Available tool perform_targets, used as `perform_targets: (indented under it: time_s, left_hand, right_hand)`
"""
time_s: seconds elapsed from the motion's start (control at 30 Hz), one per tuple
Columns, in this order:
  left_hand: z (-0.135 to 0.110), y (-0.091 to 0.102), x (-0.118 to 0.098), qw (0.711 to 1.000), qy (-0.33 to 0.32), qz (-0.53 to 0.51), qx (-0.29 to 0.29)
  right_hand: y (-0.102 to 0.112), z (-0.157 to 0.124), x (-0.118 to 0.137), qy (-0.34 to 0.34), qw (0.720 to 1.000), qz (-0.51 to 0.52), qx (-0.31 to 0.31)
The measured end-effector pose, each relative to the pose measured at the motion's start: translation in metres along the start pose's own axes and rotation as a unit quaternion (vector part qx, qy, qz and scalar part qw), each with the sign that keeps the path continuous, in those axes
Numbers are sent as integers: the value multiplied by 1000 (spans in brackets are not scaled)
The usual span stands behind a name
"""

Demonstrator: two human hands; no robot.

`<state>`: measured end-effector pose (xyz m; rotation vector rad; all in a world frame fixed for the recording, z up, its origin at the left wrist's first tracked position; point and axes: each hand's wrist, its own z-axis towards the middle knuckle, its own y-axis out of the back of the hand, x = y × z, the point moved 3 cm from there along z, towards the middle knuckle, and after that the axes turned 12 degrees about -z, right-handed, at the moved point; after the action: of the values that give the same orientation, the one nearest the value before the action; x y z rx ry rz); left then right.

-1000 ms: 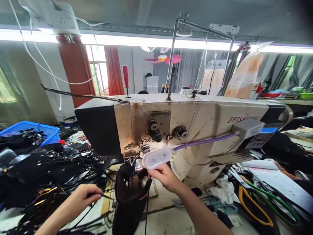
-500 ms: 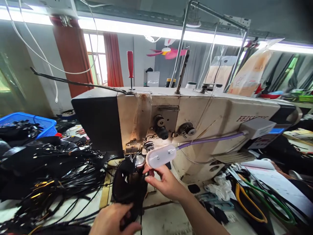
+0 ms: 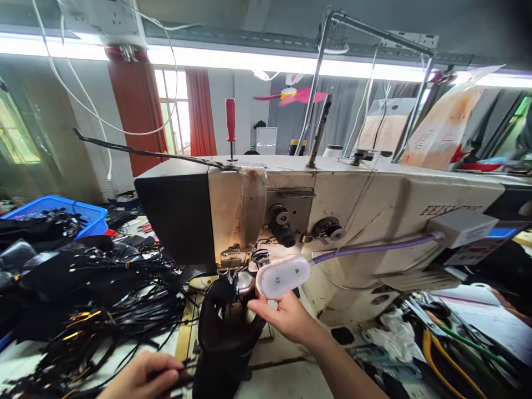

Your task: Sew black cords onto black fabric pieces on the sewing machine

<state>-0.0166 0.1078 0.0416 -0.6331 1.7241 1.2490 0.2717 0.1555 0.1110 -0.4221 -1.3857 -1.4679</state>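
A black fabric piece [image 3: 224, 354] with a curved opening lies under the needle area of a sewing machine [image 3: 233, 210]. At its right edge, beside the presser foot area, my right hand [image 3: 286, 320] grips the fabric, thumb on top and the other fingers partly hidden behind a lamp. That lamp [image 3: 285, 279] is white and oval, on a purple flexible neck. Left of the fabric, low in the view, my left hand [image 3: 145, 377] has its fingers closed together. Thin dark strands show at its fingertips, but what it holds is unclear.
A heap of black pieces with cords [image 3: 120, 310] covers the left side. Behind it stands a blue basket [image 3: 95, 216]. Scissors with yellow handles [image 3: 440, 366], crumpled white tissue [image 3: 394, 332] and papers [image 3: 494, 316] lie at right. A red screwdriver [image 3: 230, 119] stands on the machine.
My left hand has moved left and down, off the black fabric. The fabric's opening now spreads wider. My right hand stays beside the needle area; the view has shifted slightly.
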Motion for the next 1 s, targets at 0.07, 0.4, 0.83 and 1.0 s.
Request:
perform_targets:
  time_s: [0.07, 0.4, 0.83, 1.0]
  left_hand:
    - [6, 24, -7, 999, -17, 42, -10]
    - [46, 96, -24, 992, 30, -27, -116]
    - [45, 81, 19, 989, 41, -55, 129]
    - [72, 81, -15, 967, 18, -219, -130]
  right_hand:
    - [0, 4, 5, -26, 998, -1, 62]
    - [3, 18, -1, -38, 998, 25, 39]
    - [0, 16, 3, -65, 994, -18, 87]
    - [-7, 18, 2, -40, 997, -30, 61]
